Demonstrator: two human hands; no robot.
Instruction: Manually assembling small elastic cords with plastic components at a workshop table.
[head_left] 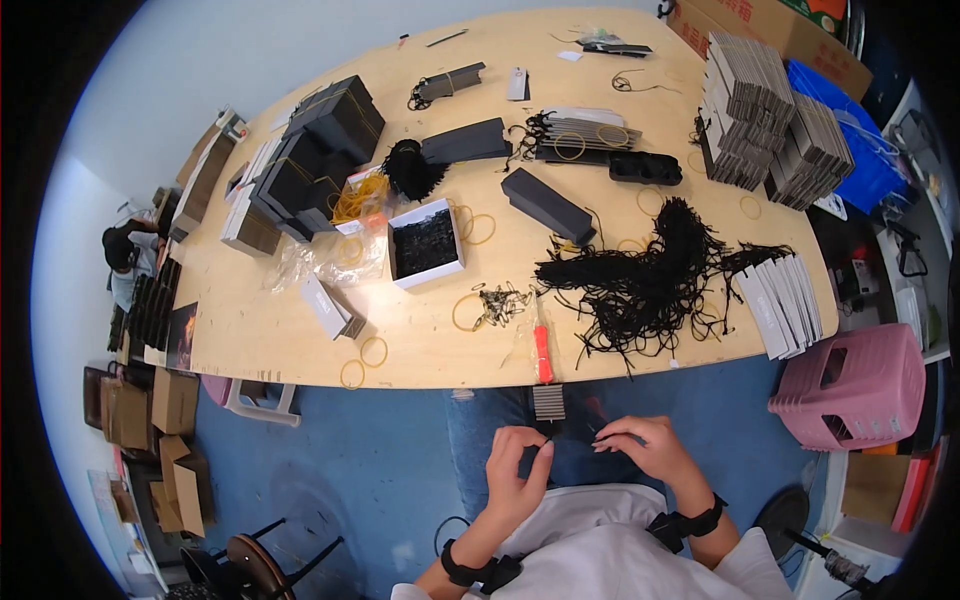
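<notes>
Over my lap, just below the table's front edge, my left hand (518,473) and my right hand (655,447) face each other, apart. Thumb and fingers of the left pinch together, with a small dark bit at the tips. The right is closed in a pinch too, and what it holds is too small to make out. Between and beyond them a stack of grey tags (549,402) rests at my lap. On the table ahead lie a red-handled tool (543,352), a small pile of metal pins (500,305) and a tangled heap of black cords (650,275).
A white box of small black pieces (463,262) stands mid-table. Black boxes (310,150) pile up at the left, and bundled grey cards (745,110) at the far right. Fanned white tags (785,305) lie near the right edge, above a pink stool (880,385). Another person (135,260) sits far left.
</notes>
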